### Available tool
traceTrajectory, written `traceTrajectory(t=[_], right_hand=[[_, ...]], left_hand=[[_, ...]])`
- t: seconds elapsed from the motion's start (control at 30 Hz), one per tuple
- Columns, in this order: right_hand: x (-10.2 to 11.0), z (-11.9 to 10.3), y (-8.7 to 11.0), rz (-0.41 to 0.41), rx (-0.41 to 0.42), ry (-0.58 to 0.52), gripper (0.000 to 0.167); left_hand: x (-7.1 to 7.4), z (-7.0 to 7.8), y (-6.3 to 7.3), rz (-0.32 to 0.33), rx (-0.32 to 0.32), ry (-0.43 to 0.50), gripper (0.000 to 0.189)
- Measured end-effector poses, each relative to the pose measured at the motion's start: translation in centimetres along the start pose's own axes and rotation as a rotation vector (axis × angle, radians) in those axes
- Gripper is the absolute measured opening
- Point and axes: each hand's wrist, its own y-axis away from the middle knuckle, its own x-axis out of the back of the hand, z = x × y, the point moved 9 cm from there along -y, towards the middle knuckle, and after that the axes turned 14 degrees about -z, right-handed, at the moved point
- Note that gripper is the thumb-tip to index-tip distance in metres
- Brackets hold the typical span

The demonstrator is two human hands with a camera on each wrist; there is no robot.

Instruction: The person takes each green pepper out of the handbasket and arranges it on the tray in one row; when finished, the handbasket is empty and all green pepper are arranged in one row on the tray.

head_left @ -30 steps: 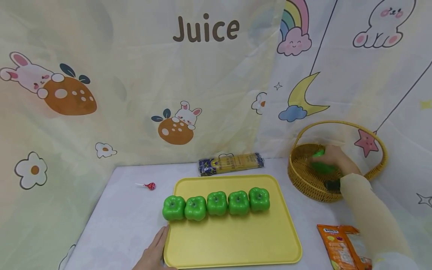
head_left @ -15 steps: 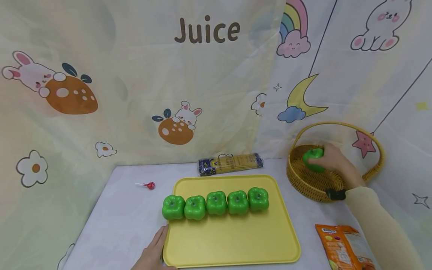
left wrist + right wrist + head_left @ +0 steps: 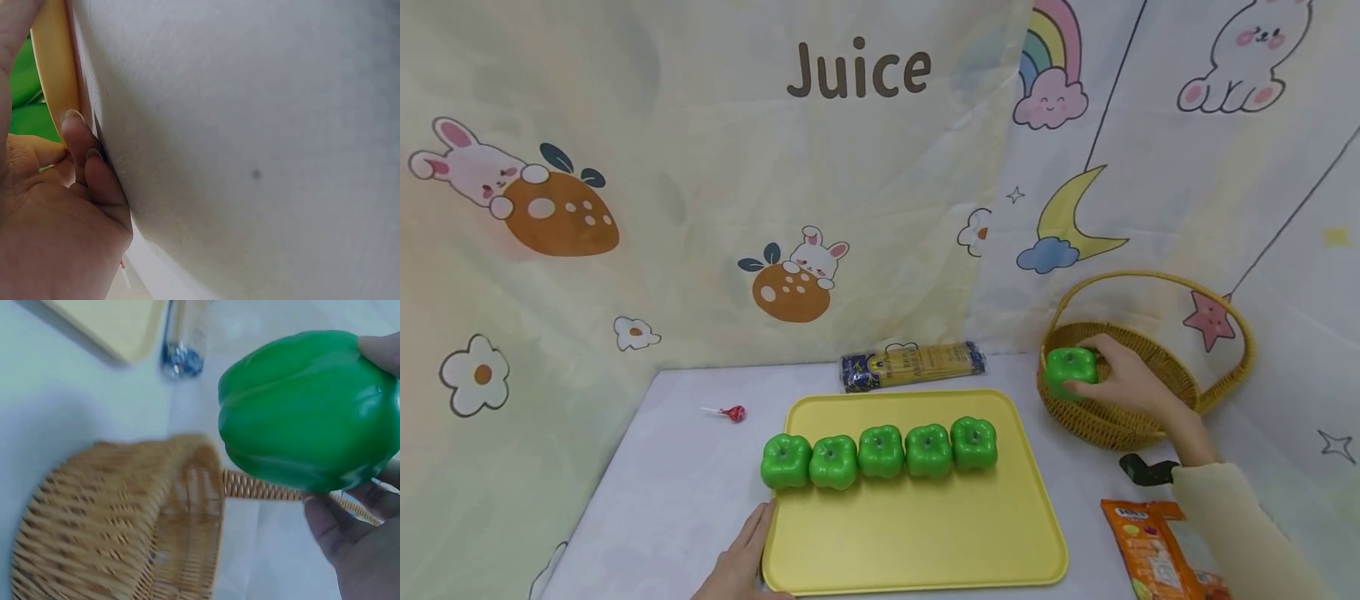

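My right hand [image 3: 1123, 379] holds a green bell pepper [image 3: 1070, 372] above the left rim of the wicker basket [image 3: 1078, 421]. In the right wrist view, thumb and fingers grip the glossy bell pepper [image 3: 300, 412] from opposite sides. Five would be too exact; several similar green bell peppers [image 3: 882, 451] sit in a row across the yellow tray [image 3: 910, 533], the leftmost overlapping its left rim. My left hand [image 3: 741, 558] is at the tray's front left corner. Up close in the left wrist view, its curled fingers [image 3: 103, 181] hold the tray's edge [image 3: 56, 62].
A pack of spaghetti [image 3: 913, 365] lies behind the tray. On the left is a red lollipop [image 3: 730, 412]. An orange snack packet [image 3: 1150, 546] lies at the front right, below my right sleeve [image 3: 1240, 517]. The basket's tall handle [image 3: 1157, 275] arches over it.
My right hand has lifted the bell pepper from inside the basket and carried it left to the rim. The left hand and the row of peppers have stayed in place.
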Motion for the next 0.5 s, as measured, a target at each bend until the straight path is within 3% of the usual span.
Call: traceTrajectory(t=[0.3,0.5], right_hand=[[-3.8,-2.7,1.7,0.018,0.13,-0.001,0.059],[-6.8,-2.7,2.5,-0.027,0.098,-0.052,0.064]], left_hand=[[0.0,0.3,0.2,0.027,-0.004,0.0,0.139],[0.0,0.3,0.3,0.026,-0.003,-0.009,0.138]])
